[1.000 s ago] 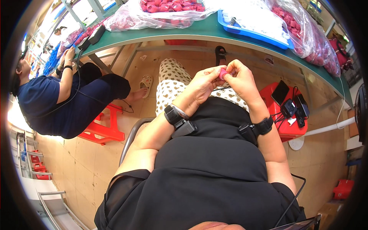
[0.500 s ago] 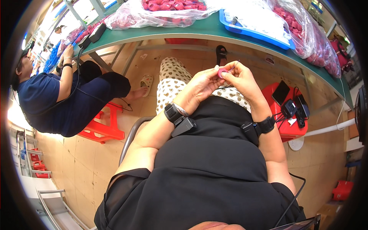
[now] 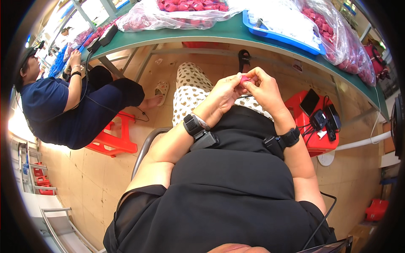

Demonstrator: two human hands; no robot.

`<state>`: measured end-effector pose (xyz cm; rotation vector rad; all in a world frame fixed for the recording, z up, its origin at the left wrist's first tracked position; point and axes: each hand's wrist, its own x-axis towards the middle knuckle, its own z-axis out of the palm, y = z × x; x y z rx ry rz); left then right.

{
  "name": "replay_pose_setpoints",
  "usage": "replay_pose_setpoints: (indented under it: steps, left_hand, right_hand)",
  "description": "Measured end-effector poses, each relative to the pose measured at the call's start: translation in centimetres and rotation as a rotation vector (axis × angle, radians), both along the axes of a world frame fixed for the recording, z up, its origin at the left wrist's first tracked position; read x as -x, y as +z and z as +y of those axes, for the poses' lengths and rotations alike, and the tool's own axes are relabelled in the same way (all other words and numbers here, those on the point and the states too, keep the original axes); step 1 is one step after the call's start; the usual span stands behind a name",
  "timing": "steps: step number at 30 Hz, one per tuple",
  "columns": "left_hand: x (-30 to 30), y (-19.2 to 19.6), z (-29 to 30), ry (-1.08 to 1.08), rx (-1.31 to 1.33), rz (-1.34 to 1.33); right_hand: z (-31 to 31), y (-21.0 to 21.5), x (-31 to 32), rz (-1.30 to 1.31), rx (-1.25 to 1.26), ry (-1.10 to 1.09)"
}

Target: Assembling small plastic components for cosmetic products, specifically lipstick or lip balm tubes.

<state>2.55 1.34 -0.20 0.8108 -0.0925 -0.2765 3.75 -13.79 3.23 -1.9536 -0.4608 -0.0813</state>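
A small pinkish-red ring-shaped piece [image 3: 244,79] is pinched between the fingertips of both my hands above my lap. My left hand [image 3: 224,93] grips its left side with thumb and fingers closed. My right hand [image 3: 265,89] closes on it from the right, its fingers bent over the top. The fingers cover most of the piece, and whether the right hand also holds a thin tool cannot be made out.
On the green table [image 3: 168,37] are a clear bag of red pieces [image 3: 194,6], a blue tray [image 3: 291,44] of white parts and another bag [image 3: 322,27]. A red stool [image 3: 317,141] at right bears a phone [image 3: 309,101] and cables. A co-worker [image 3: 55,99] sits at left.
The ring-shaped piece has turned, so its round opening no longer shows. My right fingers have shifted over it. My left hand has moved slightly; both hands still hold the piece.
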Motion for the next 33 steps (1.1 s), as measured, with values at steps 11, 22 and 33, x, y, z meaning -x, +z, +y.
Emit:
replay_pose_setpoints:
  steps: [11,22,33]
  left_hand:
    - [0.0,0.1,0.1,0.021,0.013,0.025]
    - [-0.5,0.9,0.4,0.036,0.042,0.082]
    - [0.5,2.7,0.3,0.022,-0.295,-0.183]
  right_hand:
    - [0.0,-0.6,-0.6,0.119,-0.273,0.095]
    - [-0.2,-0.6,-0.4,0.082,-0.266,0.191]
    - [-0.7,1.1,0.3,-0.137,0.017,0.088]
